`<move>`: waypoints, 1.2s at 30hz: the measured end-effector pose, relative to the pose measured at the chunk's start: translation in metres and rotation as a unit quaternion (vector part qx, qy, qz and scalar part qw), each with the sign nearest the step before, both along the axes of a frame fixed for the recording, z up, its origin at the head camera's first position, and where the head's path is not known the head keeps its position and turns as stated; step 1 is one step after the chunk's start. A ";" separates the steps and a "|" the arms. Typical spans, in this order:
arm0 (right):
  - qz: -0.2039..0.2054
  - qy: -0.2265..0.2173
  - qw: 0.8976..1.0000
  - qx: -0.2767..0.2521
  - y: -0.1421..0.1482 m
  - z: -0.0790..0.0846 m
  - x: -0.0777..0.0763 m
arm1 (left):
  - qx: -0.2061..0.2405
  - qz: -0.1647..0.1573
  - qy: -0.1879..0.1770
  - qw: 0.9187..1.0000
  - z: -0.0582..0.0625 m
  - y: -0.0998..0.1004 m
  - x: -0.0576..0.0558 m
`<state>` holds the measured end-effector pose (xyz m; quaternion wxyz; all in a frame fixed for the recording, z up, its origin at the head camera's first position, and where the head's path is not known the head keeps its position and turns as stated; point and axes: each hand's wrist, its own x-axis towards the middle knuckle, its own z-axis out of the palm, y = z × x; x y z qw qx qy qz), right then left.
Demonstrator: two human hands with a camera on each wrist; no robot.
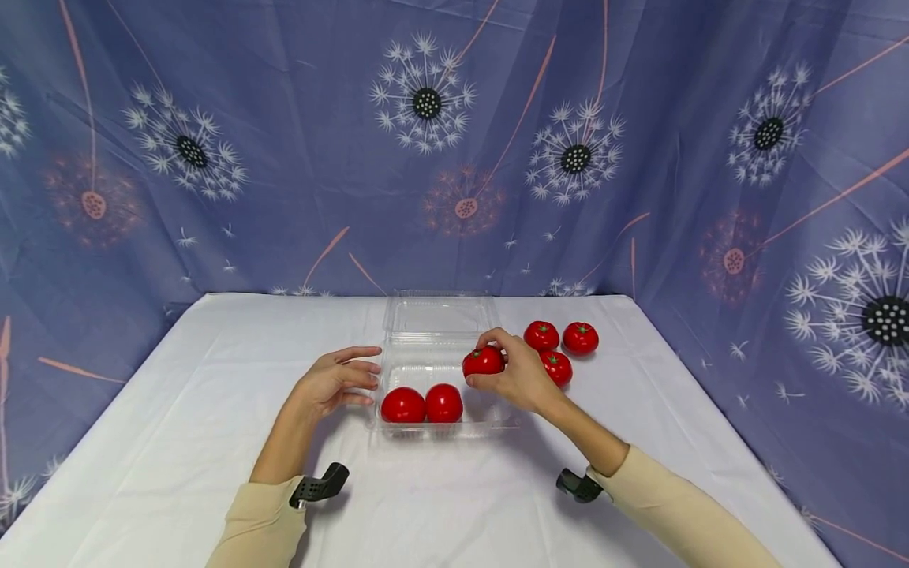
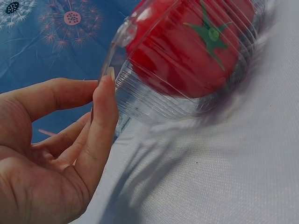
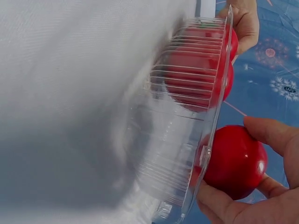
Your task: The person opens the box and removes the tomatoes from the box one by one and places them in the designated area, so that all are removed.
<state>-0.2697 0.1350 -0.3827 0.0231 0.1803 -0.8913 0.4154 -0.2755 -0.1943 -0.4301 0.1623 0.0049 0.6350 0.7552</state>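
My right hand [image 1: 513,371] grips a glossy red tomato [image 1: 483,361] between thumb and fingers, over the right back part of a clear plastic clamshell box [image 1: 490,426]. In the right wrist view this tomato [image 3: 236,162] overlaps the box rim. Two more tomatoes, one on the left [image 1: 403,405] and one beside it [image 1: 444,403], lie side by side in the front left of the box. At the box's left side, my left hand [image 1: 342,383] has its fingers extended, with fingertips [image 2: 105,86] right at the rim. It carries no tomato.
The box's lid [image 1: 442,314] is folded back toward the curtain [image 1: 319,158]. Three tomatoes, including a back one [image 1: 542,335], a right one [image 1: 580,338] and a nearer one [image 1: 557,368], rest on the white tablecloth [image 1: 454,505] right of the box.
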 end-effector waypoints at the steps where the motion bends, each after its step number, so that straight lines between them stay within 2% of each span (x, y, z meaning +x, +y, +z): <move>1: -0.001 -0.001 1.000 0.001 0.000 0.000 0.000 | 0.001 0.000 0.000 1.000 0.000 0.000 0.000; 11: -0.033 -0.017 0.998 0.060 0.000 0.007 -0.002 | 0.005 0.005 -0.004 1.000 0.001 0.000 -0.002; 22: -0.016 0.001 0.998 0.059 0.009 0.016 -0.001 | 0.006 0.002 -0.005 1.000 0.002 0.000 -0.001; 27: -0.030 -0.014 0.997 0.064 0.014 0.019 0.000 | 0.000 -0.002 -0.003 1.000 0.002 -0.001 0.000; 36: -0.027 0.000 0.997 0.074 0.030 0.025 -0.002 | 0.001 -0.006 -0.003 1.000 0.003 -0.001 -0.001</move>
